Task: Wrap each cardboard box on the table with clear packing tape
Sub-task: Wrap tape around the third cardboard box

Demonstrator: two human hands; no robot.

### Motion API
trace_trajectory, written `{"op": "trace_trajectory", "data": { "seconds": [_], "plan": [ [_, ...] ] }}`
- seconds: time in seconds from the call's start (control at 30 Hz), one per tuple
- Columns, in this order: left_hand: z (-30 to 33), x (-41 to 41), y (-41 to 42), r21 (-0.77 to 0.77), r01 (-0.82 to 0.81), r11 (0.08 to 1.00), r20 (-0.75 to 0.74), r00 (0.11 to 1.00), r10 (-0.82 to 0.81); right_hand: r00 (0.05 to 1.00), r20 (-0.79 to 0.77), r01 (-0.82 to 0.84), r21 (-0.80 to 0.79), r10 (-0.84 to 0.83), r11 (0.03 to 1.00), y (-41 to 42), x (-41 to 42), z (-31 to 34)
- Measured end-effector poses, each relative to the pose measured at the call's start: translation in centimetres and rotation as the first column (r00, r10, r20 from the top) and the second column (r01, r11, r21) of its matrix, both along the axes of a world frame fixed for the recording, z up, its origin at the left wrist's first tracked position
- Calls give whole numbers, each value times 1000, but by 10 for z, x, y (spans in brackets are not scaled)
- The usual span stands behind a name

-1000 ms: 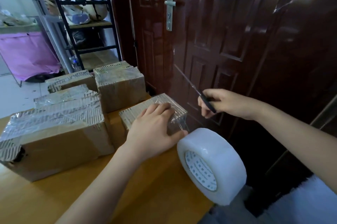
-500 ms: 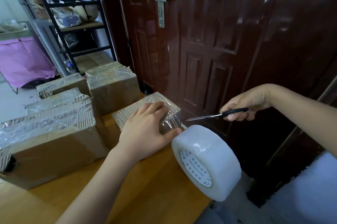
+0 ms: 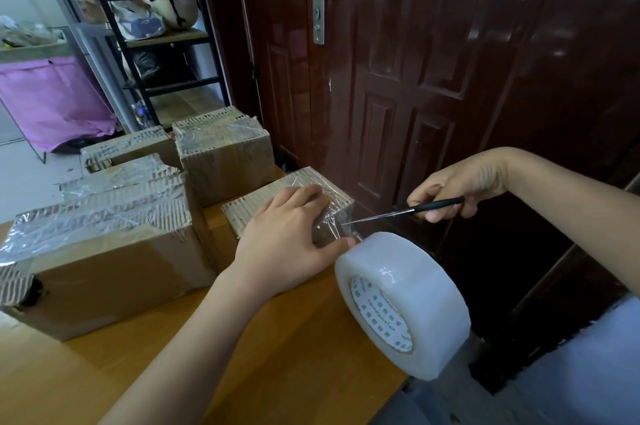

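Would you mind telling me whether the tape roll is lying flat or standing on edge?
On edge: the tape roll shows its printed core sideways, hanging past the table corner.

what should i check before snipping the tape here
1. Left hand pinning the small box: ok, it presses on top.
2. Right hand grip on scissors: ok.
3. Blade tips at the tape strip between box and roll: ok.
4. Left thumb clear of the blades: not ok, it lies close to the tips.
5. Strip taut: cannot tell.
6. Roll supported: cannot tell, it hangs at the table edge.
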State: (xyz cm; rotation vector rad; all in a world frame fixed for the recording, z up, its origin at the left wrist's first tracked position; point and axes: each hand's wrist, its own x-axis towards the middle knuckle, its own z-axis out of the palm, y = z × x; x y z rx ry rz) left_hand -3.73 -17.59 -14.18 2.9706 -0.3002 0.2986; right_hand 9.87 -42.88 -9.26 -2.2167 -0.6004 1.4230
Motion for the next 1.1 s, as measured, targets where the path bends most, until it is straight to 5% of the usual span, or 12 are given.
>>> {"op": "trace_trajectory", "data": {
  "seconds": [0.33,0.77,0.97,1.1],
  "plan": [
    [1,0,0,-10,-4,1000,5,1000,4,979,200,23,25,-27,999,-1,-1,5],
    [4,-3,-1,-40,10,999,-10,1000,-11,994,110,17,-123,-4,992,-11,-4,32],
    [4,-3,0,-51,16,999,-10,1000,-17,968,173,126,281,-179,951,1,1,52],
    [3,-2,1,-61,29,998,4,1000,-29,814,500,133,333,-295,933,67,2,56]
  ]
}}
